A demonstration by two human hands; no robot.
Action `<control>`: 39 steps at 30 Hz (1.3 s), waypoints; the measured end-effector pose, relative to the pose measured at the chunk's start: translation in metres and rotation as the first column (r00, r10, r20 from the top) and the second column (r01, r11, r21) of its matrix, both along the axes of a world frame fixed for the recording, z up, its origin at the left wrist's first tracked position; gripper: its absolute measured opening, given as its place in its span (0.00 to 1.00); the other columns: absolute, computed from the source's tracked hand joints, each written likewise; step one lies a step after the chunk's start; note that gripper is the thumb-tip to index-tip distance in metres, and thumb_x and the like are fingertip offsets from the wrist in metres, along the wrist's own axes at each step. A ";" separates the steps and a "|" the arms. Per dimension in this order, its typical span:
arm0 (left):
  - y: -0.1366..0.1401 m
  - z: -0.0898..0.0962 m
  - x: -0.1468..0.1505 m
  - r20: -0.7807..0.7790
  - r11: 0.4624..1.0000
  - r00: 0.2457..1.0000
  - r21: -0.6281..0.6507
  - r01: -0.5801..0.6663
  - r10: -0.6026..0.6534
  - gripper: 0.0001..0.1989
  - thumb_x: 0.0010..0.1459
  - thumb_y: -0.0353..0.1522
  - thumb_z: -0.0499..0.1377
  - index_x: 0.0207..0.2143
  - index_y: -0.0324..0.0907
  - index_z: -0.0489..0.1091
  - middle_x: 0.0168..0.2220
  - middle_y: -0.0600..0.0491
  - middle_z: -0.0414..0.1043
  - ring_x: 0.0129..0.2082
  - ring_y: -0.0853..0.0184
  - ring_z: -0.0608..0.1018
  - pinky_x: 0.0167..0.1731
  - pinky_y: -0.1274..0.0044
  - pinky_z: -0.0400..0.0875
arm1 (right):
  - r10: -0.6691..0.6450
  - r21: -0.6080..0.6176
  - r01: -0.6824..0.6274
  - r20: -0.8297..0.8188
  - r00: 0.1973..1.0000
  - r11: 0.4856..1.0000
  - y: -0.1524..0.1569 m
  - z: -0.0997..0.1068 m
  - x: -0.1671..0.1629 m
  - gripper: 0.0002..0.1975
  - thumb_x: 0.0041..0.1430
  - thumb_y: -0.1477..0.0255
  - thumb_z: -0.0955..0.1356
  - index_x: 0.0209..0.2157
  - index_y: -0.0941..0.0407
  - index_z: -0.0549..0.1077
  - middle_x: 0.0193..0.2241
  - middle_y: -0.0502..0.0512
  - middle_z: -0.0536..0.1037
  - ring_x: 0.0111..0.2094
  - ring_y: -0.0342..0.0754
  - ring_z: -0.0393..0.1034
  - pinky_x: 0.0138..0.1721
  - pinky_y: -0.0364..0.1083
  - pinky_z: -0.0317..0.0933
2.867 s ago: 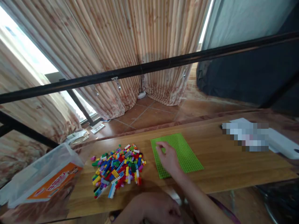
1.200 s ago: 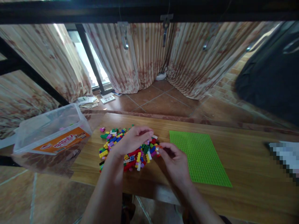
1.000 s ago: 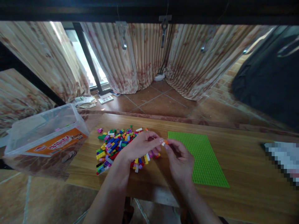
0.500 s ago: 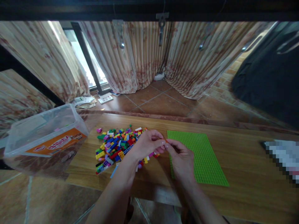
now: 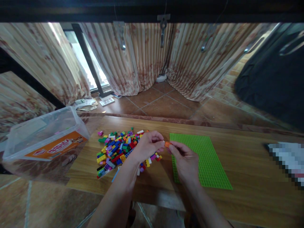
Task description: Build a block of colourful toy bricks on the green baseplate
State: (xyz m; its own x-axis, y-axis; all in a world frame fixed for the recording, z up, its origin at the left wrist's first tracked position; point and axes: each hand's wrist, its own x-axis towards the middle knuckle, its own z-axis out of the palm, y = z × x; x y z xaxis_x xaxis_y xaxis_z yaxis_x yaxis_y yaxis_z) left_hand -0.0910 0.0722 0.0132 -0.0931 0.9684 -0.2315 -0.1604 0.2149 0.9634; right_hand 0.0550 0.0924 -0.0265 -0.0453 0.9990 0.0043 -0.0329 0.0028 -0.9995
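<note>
A small orange brick (image 5: 167, 144) sits pinched in the fingertips of the right hand (image 5: 186, 158); those of the left hand (image 5: 149, 147) meet its other end, their hold too small to make out. Left of the grip, a heap of mixed bricks (image 5: 115, 150) lies partly behind the left forearm, a clear box (image 5: 82, 125) farther out; right of it, a green baseplate (image 5: 210, 164) lies partly under the right hand; beyond it hang striped curtains (image 5: 146, 63)

1. Bricks (image 5: 116, 152) on table (image 5: 251, 167), left part.
2. Plate (image 5: 211, 166) on table, right of bricks.
3. Bin (image 5: 55, 147) left of table.
4. Left hand (image 5: 149, 145) over bricks, right hand (image 5: 187, 160) over plate's left edge, piece (image 5: 167, 144) between.
5. Papers (image 5: 85, 104) behind bin; curtains (image 5: 147, 60) behind table.
</note>
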 end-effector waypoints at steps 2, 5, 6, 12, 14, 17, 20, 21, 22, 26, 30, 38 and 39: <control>0.000 -0.002 -0.005 -0.071 1.000 0.997 0.025 0.019 -0.017 0.06 0.50 0.29 0.62 0.30 0.39 0.67 0.23 0.57 0.72 0.22 0.74 0.74 0.25 0.82 0.69 | 0.029 -0.002 -0.029 0.058 0.998 1.000 0.001 -0.001 0.002 0.12 0.50 0.63 0.73 0.34 0.56 0.80 0.33 0.56 0.83 0.33 0.50 0.77 0.39 0.51 0.71; -0.001 -0.004 -0.014 -0.239 0.992 0.965 0.034 0.120 -0.109 0.04 0.52 0.31 0.60 0.30 0.38 0.69 0.23 0.57 0.72 0.22 0.74 0.72 0.25 0.82 0.67 | 0.126 0.012 -0.133 0.230 0.965 0.991 0.002 -0.002 0.007 0.10 0.52 0.65 0.71 0.34 0.55 0.80 0.32 0.56 0.83 0.34 0.51 0.77 0.39 0.51 0.70; -0.001 -0.004 -0.017 -0.299 0.987 0.944 0.036 0.157 -0.139 0.04 0.53 0.31 0.60 0.30 0.38 0.70 0.23 0.56 0.71 0.22 0.74 0.72 0.24 0.82 0.66 | 0.163 0.021 -0.177 0.294 0.942 0.984 0.002 -0.002 0.008 0.09 0.53 0.66 0.71 0.33 0.55 0.80 0.33 0.56 0.83 0.35 0.51 0.77 0.40 0.51 0.69; -0.006 -0.002 -0.027 -0.579 0.934 0.760 -0.010 0.357 -0.297 0.08 0.54 0.30 0.57 0.27 0.38 0.75 0.24 0.55 0.73 0.24 0.72 0.72 0.25 0.82 0.63 | 0.284 0.057 -0.381 0.567 0.773 0.923 -0.002 0.000 0.008 0.10 0.57 0.73 0.65 0.35 0.54 0.80 0.37 0.56 0.82 0.39 0.52 0.76 0.43 0.51 0.66; -0.008 0.000 -0.028 -0.609 0.915 0.715 -0.042 0.401 -0.342 0.09 0.54 0.29 0.56 0.28 0.38 0.76 0.25 0.55 0.75 0.26 0.71 0.73 0.27 0.82 0.64 | 0.284 0.075 -0.405 0.599 0.748 0.911 -0.002 0.001 0.007 0.12 0.59 0.75 0.64 0.37 0.56 0.79 0.39 0.58 0.82 0.40 0.51 0.76 0.45 0.50 0.66; -0.010 0.005 -0.031 -0.651 0.912 0.674 -0.072 0.403 -0.349 0.10 0.55 0.29 0.55 0.28 0.38 0.76 0.25 0.55 0.74 0.26 0.71 0.73 0.27 0.81 0.64 | 0.278 0.091 -0.420 0.623 0.732 0.903 -0.002 0.000 0.006 0.13 0.59 0.76 0.63 0.39 0.57 0.78 0.41 0.60 0.81 0.42 0.52 0.75 0.46 0.51 0.66; -0.012 0.011 -0.035 -0.685 0.917 0.653 -0.055 0.396 -0.323 0.11 0.57 0.30 0.54 0.26 0.38 0.75 0.23 0.55 0.71 0.24 0.71 0.71 0.25 0.81 0.62 | 0.267 0.111 -0.422 0.625 0.734 0.900 -0.002 -0.001 0.005 0.13 0.59 0.77 0.62 0.39 0.56 0.78 0.42 0.59 0.81 0.42 0.52 0.75 0.46 0.50 0.66; -0.013 0.013 -0.037 -0.684 0.922 0.666 -0.028 0.385 -0.299 0.12 0.58 0.30 0.54 0.26 0.38 0.75 0.23 0.55 0.71 0.25 0.71 0.70 0.25 0.81 0.62 | 0.270 0.111 -0.423 0.619 0.738 0.899 -0.003 -0.001 0.005 0.13 0.59 0.77 0.62 0.39 0.56 0.78 0.41 0.58 0.81 0.42 0.51 0.75 0.46 0.50 0.66; -0.013 0.014 -0.038 -0.673 0.932 0.691 0.008 0.364 -0.264 0.12 0.58 0.31 0.54 0.28 0.38 0.75 0.24 0.55 0.72 0.25 0.71 0.71 0.26 0.81 0.63 | 0.281 0.106 -0.427 0.608 0.743 0.898 -0.003 -0.001 0.005 0.13 0.59 0.77 0.62 0.40 0.55 0.78 0.41 0.58 0.81 0.42 0.51 0.75 0.46 0.50 0.66; -0.013 0.018 -0.044 -0.577 0.972 0.816 0.168 0.165 -0.039 0.09 0.58 0.32 0.56 0.34 0.38 0.76 0.27 0.54 0.74 0.26 0.72 0.72 0.28 0.81 0.65 | 0.346 0.090 -0.460 0.536 0.770 0.883 -0.005 -0.003 0.003 0.13 0.59 0.76 0.63 0.41 0.55 0.78 0.40 0.56 0.81 0.42 0.50 0.75 0.46 0.50 0.66; -0.013 0.018 -0.052 -0.401 0.952 0.886 0.281 -0.121 0.231 0.08 0.56 0.34 0.59 0.34 0.37 0.74 0.22 0.57 0.69 0.20 0.75 0.67 0.22 0.82 0.61 | 0.347 0.154 -0.467 0.481 0.805 0.871 -0.009 -0.002 0.000 0.12 0.60 0.73 0.64 0.42 0.55 0.77 0.40 0.56 0.81 0.41 0.50 0.76 0.43 0.48 0.68; -0.013 0.022 -0.066 -0.166 0.749 0.762 0.401 -0.528 0.626 0.06 0.54 0.32 0.61 0.32 0.37 0.74 0.21 0.58 0.69 0.16 0.78 0.64 0.16 0.84 0.57 | 0.408 0.318 -0.634 0.549 0.729 0.705 -0.042 0.000 -0.018 0.12 0.58 0.70 0.69 0.45 0.53 0.75 0.42 0.57 0.78 0.42 0.50 0.73 0.43 0.49 0.68; -0.013 0.023 -0.067 -0.151 0.732 0.749 0.402 -0.550 0.645 0.06 0.53 0.32 0.61 0.31 0.37 0.74 0.21 0.58 0.69 0.16 0.78 0.64 0.16 0.84 0.57 | 0.391 0.334 -0.659 0.595 0.702 0.674 -0.046 -0.002 -0.021 0.14 0.57 0.69 0.71 0.46 0.54 0.75 0.42 0.58 0.78 0.43 0.51 0.72 0.44 0.51 0.68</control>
State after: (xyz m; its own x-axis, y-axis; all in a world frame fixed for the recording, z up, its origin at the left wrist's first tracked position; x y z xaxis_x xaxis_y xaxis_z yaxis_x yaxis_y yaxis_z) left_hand -0.1576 0.0588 0.0363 -0.6878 0.6994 0.1943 0.1179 -0.1564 0.9806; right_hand 0.0340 0.0464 -0.0289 -0.6913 0.6528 0.3097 0.2454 0.6153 -0.7491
